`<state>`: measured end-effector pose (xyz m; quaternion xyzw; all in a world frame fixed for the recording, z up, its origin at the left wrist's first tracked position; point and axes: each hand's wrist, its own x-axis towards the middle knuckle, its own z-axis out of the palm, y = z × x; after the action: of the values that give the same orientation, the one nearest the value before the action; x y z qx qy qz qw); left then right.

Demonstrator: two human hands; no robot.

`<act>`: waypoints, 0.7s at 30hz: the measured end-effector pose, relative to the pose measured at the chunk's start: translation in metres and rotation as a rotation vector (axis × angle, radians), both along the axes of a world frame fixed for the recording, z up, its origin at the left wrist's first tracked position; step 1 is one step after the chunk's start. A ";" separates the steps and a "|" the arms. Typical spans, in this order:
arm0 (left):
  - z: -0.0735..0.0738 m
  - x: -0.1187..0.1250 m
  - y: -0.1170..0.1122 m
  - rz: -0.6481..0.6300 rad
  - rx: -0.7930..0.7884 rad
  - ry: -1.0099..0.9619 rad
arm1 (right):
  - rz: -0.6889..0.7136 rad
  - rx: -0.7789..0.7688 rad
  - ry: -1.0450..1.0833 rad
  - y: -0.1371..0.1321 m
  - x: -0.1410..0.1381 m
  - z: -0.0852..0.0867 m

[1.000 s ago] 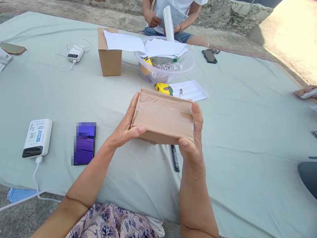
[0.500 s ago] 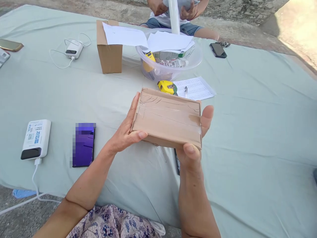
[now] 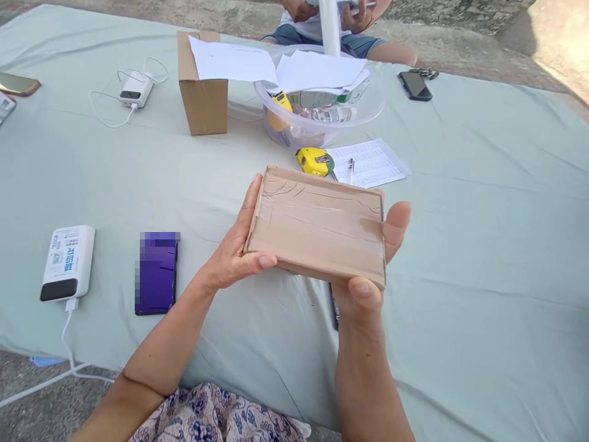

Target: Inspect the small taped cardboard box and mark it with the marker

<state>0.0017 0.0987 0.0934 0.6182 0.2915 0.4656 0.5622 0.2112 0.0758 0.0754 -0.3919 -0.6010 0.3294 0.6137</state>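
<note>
I hold a flat taped cardboard box above the pale green cloth, its broad face tilted toward me with pen scribbles near its top edge. My left hand grips the box's left end, thumb on the front face. My right hand cups the right end from below, fingers behind the box and thumb at its lower corner. A black marker lies on the cloth under the box, mostly hidden by my right wrist.
A yellow tape measure, a printed sheet with a pen, a clear bowl of items and papers, and an upright cardboard box lie beyond. A phone and power bank sit at left. Another person sits opposite.
My right hand has shifted from clasping the box's right edge to cupping it from beneath, and the box has tilted slightly. The view has drifted a little.
</note>
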 end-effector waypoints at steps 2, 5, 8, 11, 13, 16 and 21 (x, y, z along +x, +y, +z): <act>-0.001 0.000 0.000 -0.018 0.000 -0.023 | 0.023 0.023 0.024 0.001 -0.001 0.001; -0.002 0.001 0.000 -0.021 -0.001 -0.039 | 0.101 0.051 0.104 0.004 -0.002 0.002; -0.001 0.001 0.001 -0.010 0.002 -0.027 | 0.130 0.038 0.172 0.003 -0.002 0.002; -0.001 0.001 0.002 -0.009 0.004 -0.017 | 0.083 -0.016 0.202 0.000 -0.002 0.000; -0.001 0.001 0.002 -0.013 -0.002 -0.017 | 0.053 -0.031 0.209 -0.001 -0.001 -0.002; 0.001 0.001 0.000 -0.004 -0.021 -0.013 | 0.077 -0.005 0.191 0.001 0.001 -0.005; 0.002 0.001 -0.001 0.029 -0.010 -0.020 | 0.083 0.008 0.111 0.004 0.003 -0.007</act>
<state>0.0025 0.0981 0.0953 0.6063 0.2972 0.4785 0.5613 0.2140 0.0800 0.0682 -0.3452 -0.5832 0.3734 0.6335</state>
